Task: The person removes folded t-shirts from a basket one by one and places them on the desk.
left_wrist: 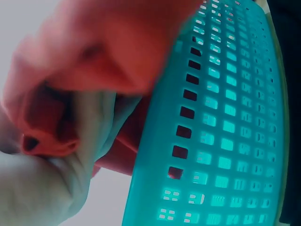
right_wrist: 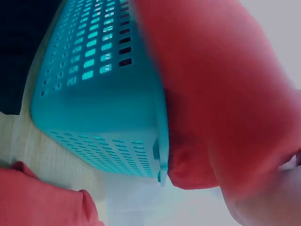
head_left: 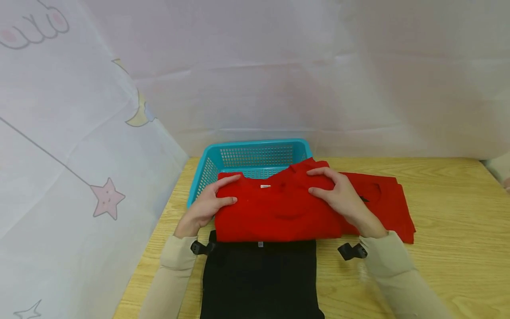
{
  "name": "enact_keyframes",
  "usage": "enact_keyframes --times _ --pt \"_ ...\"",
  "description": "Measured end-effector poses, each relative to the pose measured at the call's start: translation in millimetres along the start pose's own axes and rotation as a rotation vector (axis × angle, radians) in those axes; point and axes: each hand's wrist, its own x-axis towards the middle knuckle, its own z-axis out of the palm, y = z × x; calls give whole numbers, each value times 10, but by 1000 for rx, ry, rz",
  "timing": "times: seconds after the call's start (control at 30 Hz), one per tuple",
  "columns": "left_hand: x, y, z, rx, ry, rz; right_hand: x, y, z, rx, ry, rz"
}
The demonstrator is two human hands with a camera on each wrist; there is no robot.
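Note:
Both hands hold a folded red shirt (head_left: 275, 217) over the front of a teal plastic basket (head_left: 255, 144). My left hand (head_left: 209, 201) grips its left end, thumb and fingers on the near face. At the right end, my right hand (head_left: 338, 191) grips the cloth in the same way. A neckline with a small white label runs along the shirt's upper edge. Up close in the left wrist view, red cloth hangs over the left hand (left_wrist: 87, 136) above the basket's perforated wall. In the right wrist view, the cloth hides most of the right hand (right_wrist: 270, 200).
A black garment (head_left: 259, 279) with a small label lies flat on the wooden table (head_left: 450, 221) in front of the basket. Another folded red garment (head_left: 388, 204) lies right of the basket. Printed white sheeting (head_left: 79, 146) hangs behind and on the left.

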Motion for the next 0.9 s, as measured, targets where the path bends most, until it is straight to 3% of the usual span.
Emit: enact_keyframes --times 0.27,0.6,0.9 --pt "-52 -13 34 13 -11 4 -66 53 -74 -52 -60 -34" --pt "-80 -80 94 106 -26 129 -158 140 -142 -145 -15 -53" --pt "-121 -75 175 73 -107 109 -254 184 -208 -180 -68 -106"
